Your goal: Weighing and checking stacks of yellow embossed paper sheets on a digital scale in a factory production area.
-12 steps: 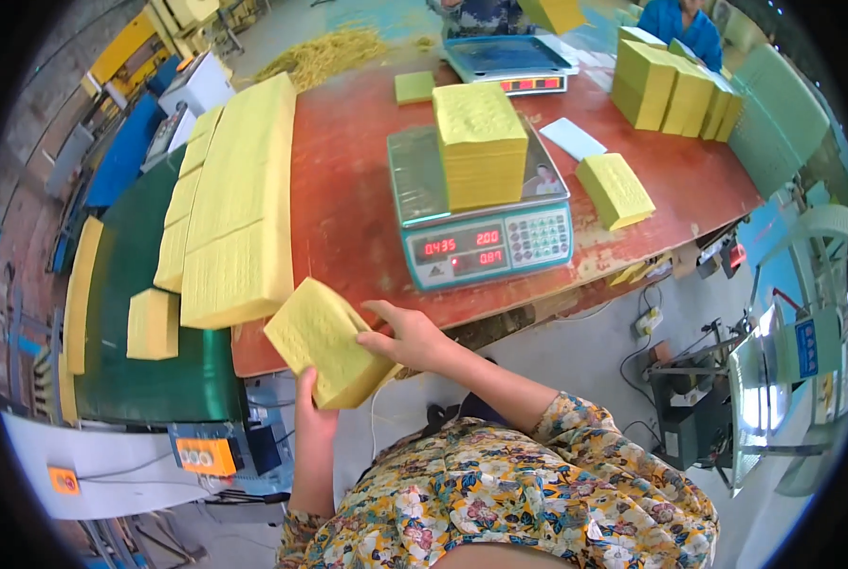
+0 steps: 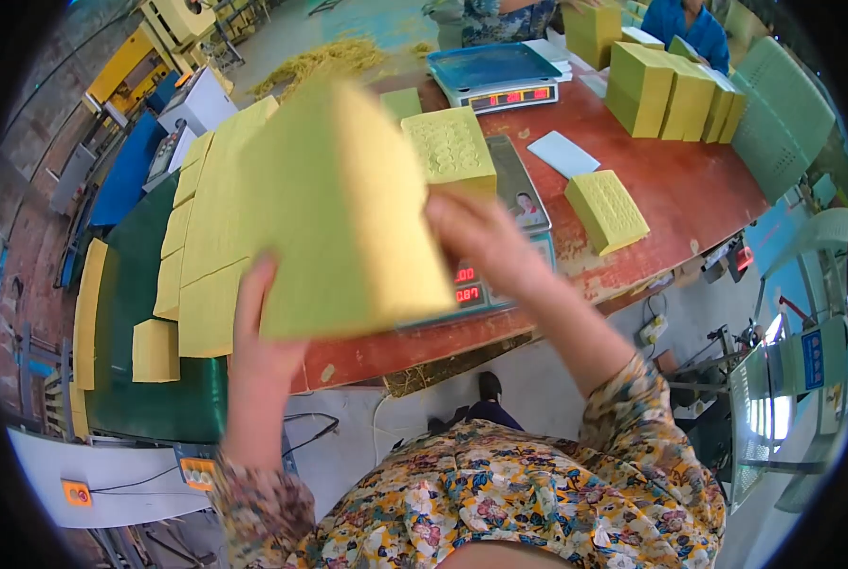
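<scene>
Between my two hands I hold a thick stack of yellow paper [image 2: 320, 228], raised and blurred over the near part of the table. My left hand [image 2: 265, 337] grips its lower left side, thumb up on the face. The right hand [image 2: 486, 237] presses against the stack's right side, its fingertips partly hidden. Behind the held stack, a tall yellow paper stack [image 2: 457, 152] with an embossed top stands on a digital scale [image 2: 522, 185], much of which is covered. A long row of yellow stacks [image 2: 217, 213] lies to the left.
The red table [image 2: 652, 190] bears a loose yellow stack [image 2: 606, 211] and a white slip [image 2: 564, 154]. A second scale [image 2: 492, 74] stands farther back. Stacks [image 2: 642, 90] stand near a person in blue [image 2: 699, 38]. A green conveyor [image 2: 196, 408] runs along the left.
Both hands have raised the yellow paper stack from near the table's front edge, and it now blocks part of the scale. At the back, another person's stack has come down onto the table.
</scene>
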Action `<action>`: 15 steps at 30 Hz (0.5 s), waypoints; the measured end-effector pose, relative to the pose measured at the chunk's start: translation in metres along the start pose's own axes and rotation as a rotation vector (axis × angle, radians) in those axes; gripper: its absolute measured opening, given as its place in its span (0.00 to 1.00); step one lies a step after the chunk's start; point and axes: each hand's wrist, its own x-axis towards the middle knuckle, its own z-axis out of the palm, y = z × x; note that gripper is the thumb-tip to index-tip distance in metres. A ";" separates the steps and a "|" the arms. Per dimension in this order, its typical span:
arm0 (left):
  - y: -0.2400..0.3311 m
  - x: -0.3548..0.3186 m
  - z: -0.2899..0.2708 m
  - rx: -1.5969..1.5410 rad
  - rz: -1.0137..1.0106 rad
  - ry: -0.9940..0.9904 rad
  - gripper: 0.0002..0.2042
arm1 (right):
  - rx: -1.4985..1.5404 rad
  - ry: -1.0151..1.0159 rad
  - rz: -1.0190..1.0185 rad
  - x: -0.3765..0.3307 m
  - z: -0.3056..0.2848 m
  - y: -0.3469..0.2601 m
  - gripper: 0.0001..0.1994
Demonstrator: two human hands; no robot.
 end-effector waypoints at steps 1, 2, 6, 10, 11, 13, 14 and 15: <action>0.012 0.019 0.021 0.601 0.519 -0.256 0.27 | 0.021 0.063 -0.065 0.022 -0.019 -0.006 0.30; 0.036 0.043 0.053 0.248 0.150 -0.323 0.28 | 0.037 0.132 -0.132 0.040 -0.037 -0.014 0.29; 0.055 0.130 0.117 0.053 -0.291 -0.483 0.32 | 0.112 0.124 0.021 0.096 -0.096 -0.020 0.25; 0.034 0.159 0.132 0.220 -0.339 -0.436 0.37 | 0.100 0.151 0.117 0.123 -0.120 0.010 0.22; 0.029 0.162 0.132 0.227 -0.365 -0.431 0.38 | 0.104 0.154 0.126 0.124 -0.123 0.014 0.22; 0.022 0.166 0.131 0.234 -0.400 -0.424 0.39 | 0.097 0.149 0.117 0.126 -0.126 0.021 0.20; 0.022 0.167 0.131 0.240 -0.399 -0.419 0.40 | 0.098 0.150 0.120 0.127 -0.128 0.022 0.20; 0.021 0.167 0.131 0.246 -0.397 -0.413 0.41 | 0.079 0.152 0.124 0.128 -0.129 0.023 0.20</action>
